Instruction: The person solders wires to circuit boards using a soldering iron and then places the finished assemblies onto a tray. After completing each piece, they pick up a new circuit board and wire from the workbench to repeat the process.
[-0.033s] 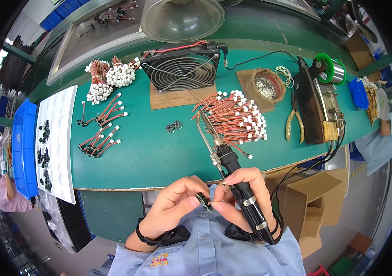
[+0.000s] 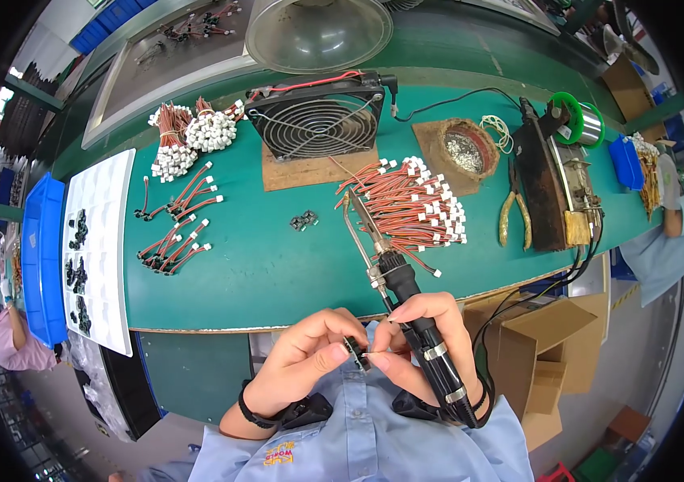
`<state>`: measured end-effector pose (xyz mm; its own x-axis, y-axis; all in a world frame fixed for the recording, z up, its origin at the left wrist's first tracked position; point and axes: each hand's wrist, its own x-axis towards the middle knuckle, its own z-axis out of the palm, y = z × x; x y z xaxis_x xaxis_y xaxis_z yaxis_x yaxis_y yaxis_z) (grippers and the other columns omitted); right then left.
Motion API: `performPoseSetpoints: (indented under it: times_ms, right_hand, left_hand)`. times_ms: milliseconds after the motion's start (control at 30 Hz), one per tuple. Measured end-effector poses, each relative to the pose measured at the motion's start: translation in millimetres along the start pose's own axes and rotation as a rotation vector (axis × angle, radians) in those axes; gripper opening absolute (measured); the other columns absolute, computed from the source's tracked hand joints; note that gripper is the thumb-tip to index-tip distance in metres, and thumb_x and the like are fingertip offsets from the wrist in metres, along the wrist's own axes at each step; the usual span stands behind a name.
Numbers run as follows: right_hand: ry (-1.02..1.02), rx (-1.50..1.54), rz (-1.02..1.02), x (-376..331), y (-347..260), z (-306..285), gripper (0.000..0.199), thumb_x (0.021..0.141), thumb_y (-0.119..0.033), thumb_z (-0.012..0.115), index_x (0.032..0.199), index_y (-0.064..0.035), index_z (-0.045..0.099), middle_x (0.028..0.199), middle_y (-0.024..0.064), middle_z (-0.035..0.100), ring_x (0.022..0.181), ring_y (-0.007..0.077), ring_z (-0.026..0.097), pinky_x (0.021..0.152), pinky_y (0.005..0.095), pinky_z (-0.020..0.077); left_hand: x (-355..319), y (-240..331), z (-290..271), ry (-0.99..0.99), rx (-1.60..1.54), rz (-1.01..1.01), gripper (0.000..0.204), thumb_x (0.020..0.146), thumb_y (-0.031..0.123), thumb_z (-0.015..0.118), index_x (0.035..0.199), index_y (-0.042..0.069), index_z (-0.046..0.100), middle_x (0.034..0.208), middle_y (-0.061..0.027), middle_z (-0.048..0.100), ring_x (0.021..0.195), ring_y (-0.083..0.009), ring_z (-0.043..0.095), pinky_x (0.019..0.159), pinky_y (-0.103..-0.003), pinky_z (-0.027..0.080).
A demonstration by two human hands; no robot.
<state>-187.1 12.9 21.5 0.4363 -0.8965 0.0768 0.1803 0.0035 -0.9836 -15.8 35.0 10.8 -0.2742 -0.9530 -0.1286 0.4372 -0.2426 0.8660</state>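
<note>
My left hand [image 2: 310,353] pinches a small dark green circuit board [image 2: 356,353] in front of my chest, above the table's near edge. A soldering iron [image 2: 418,321] with a black handle lies across my right hand [image 2: 430,341], gripped by its fingers and pointing up and away. A thin metal tube is clamped along its shaft, and the tip [image 2: 350,197] is over the table beside the wires. My right thumb and fingertip close together at the board's edge; whatever is between them is too small to make out. A few small boards [image 2: 304,221] lie left of the tip.
Red-and-black wires with white connectors [image 2: 418,205] lie mid-table, with bundles [image 2: 173,145] and wired boards [image 2: 173,249] at left. A fan [image 2: 315,119] stands behind. Pliers [image 2: 515,213], an iron stand [image 2: 547,177] and a solder spool [image 2: 587,124] are right. A white tray [image 2: 101,249] sits left.
</note>
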Motion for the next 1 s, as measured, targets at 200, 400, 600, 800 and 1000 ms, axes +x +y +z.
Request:
performPoseSetpoints:
  times_ms: [200,400,600,800,1000]
  right_hand:
    - [-0.006,-0.077,-0.05,0.7,-5.2,4.9,0.043,0.078,0.007,0.063,0.11,-0.0032,0.036,0.085,0.012,0.056,0.069,0.0094,0.057,0.054,0.0207,0.0443]
    - [0.029,-0.169,-0.159,3.6,-4.4,8.4,0.042,0.076,0.005,0.066,0.108,-0.0026,0.04,0.081,0.01,0.057,0.064,0.0092,0.057,0.05,0.0198,0.0431]
    - [0.035,-0.306,-0.236,8.0,-12.3,7.6,0.04,0.073,0.001,0.07,0.104,-0.0037,0.045,0.075,0.0063,0.061,0.06,0.0086,0.057,0.05,0.021,0.0432]
    - [0.037,-0.284,-0.216,7.3,-12.1,7.5,0.04,0.072,0.002,0.071,0.103,-0.0038,0.047,0.076,0.0062,0.062,0.063,0.0106,0.06,0.054,0.0228,0.0457]
    - [0.059,-0.309,-0.263,7.9,-12.0,7.3,0.041,0.07,0.004,0.071,0.103,-0.0036,0.047,0.077,0.0076,0.062,0.066,0.0143,0.062,0.058,0.025,0.0478]
  left_hand:
    - [-1.1,-13.7,-14.2,-0.145,-0.273,-0.023,0.019,0.091,0.018,0.054,0.101,0.002,0.051,0.096,-0.0074,0.052,0.089,-0.0144,0.049,0.08,-0.029,0.039]
    - [0.3,-14.7,-12.2,-0.133,-0.348,-0.031,0.018,0.09,0.019,0.056,0.098,0.004,0.051,0.095,-0.007,0.051,0.088,-0.0146,0.048,0.079,-0.029,0.038]
    - [1.0,-16.3,-15.2,-0.172,-0.343,-0.023,0.019,0.09,0.022,0.056,0.097,0.004,0.052,0.095,-0.007,0.051,0.089,-0.0155,0.048,0.079,-0.03,0.038]
    - [-0.4,-16.5,-14.6,-0.166,-0.365,-0.044,0.019,0.09,0.021,0.056,0.098,0.004,0.052,0.094,-0.0068,0.05,0.087,-0.0152,0.047,0.079,-0.03,0.038]
    - [-0.6,-15.4,-13.4,-0.151,-0.366,-0.051,0.021,0.09,0.022,0.056,0.098,0.003,0.052,0.094,-0.0065,0.05,0.086,-0.0147,0.048,0.078,-0.029,0.038]
